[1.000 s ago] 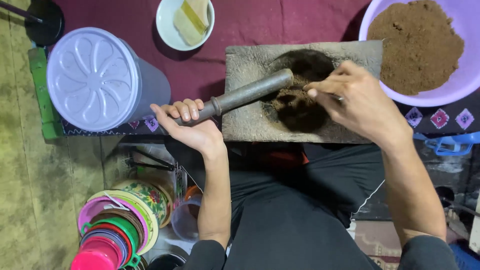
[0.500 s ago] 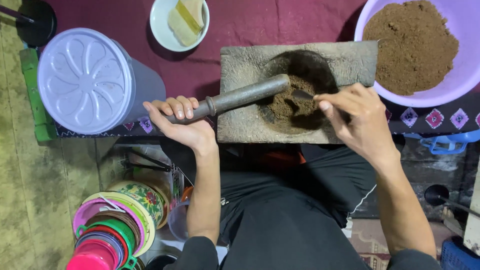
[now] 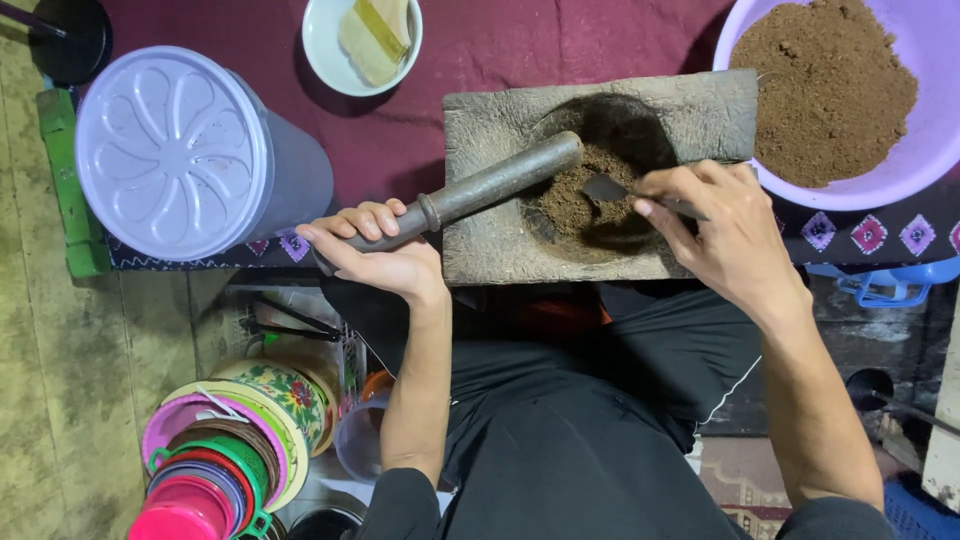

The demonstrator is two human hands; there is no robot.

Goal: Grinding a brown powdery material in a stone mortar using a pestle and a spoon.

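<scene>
A grey stone mortar block (image 3: 500, 240) lies on the maroon cloth, with brown ground powder (image 3: 575, 195) in its round hollow. My left hand (image 3: 375, 250) grips the handle of a dark pestle (image 3: 490, 185), whose head rests at the hollow's left rim. My right hand (image 3: 725, 235) holds a small metal spoon (image 3: 605, 188), its tip dipped in the powder.
A lilac basin (image 3: 935, 130) heaped with brown powder sits at the top right. A white dish (image 3: 325, 45) holds pale slices. A lidded plastic container (image 3: 170, 150) stands at left. Stacked colourful lids and bowls (image 3: 220, 450) lie on the floor below.
My right hand has drawn back to the right and now holds the spoon at the powder's edge. The pestle and left hand have barely shifted.
</scene>
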